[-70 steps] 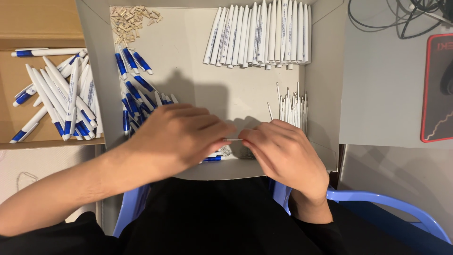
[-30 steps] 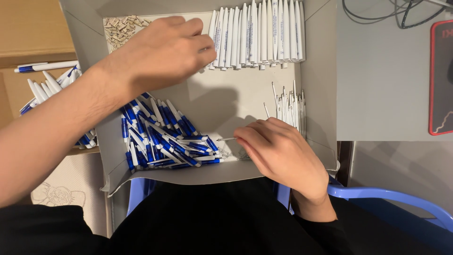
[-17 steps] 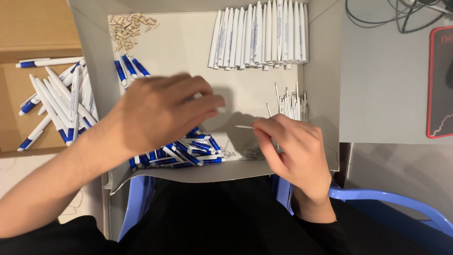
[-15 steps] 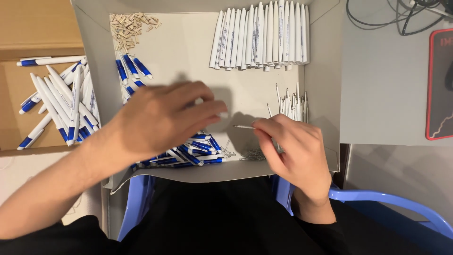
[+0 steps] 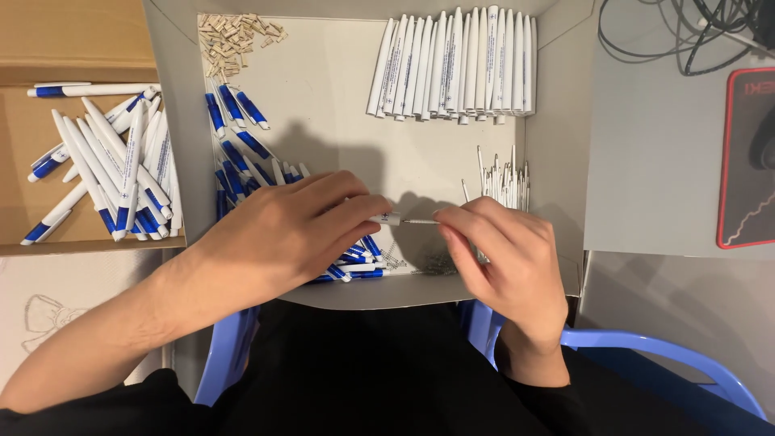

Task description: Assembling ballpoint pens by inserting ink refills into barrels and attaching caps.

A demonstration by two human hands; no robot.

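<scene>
My left hand [image 5: 286, 234] grips a white pen barrel [image 5: 386, 219] whose open end points right. My right hand [image 5: 504, 258] pinches a thin ink refill [image 5: 420, 221], and its tip sits at the barrel's mouth. Both hands hover over the front of a shallow grey cardboard tray [image 5: 339, 121]. Under my left hand lies a heap of blue pen parts [image 5: 234, 161], partly hidden. A bundle of loose refills [image 5: 504, 182] lies just behind my right hand.
A row of white pen barrels [image 5: 456, 64] lines the tray's back right; small tan parts [image 5: 238, 36] are piled at its back left. A brown box [image 5: 24, 145] at left holds finished white-and-blue pens [image 5: 113, 178]. Cables [image 5: 686, 36] and a red-edged pad [image 5: 747, 157] lie right.
My left hand reached to the white barrels at the back, came back toward me with one, and now meets my right hand, which holds a refill at the barrel's end.
</scene>
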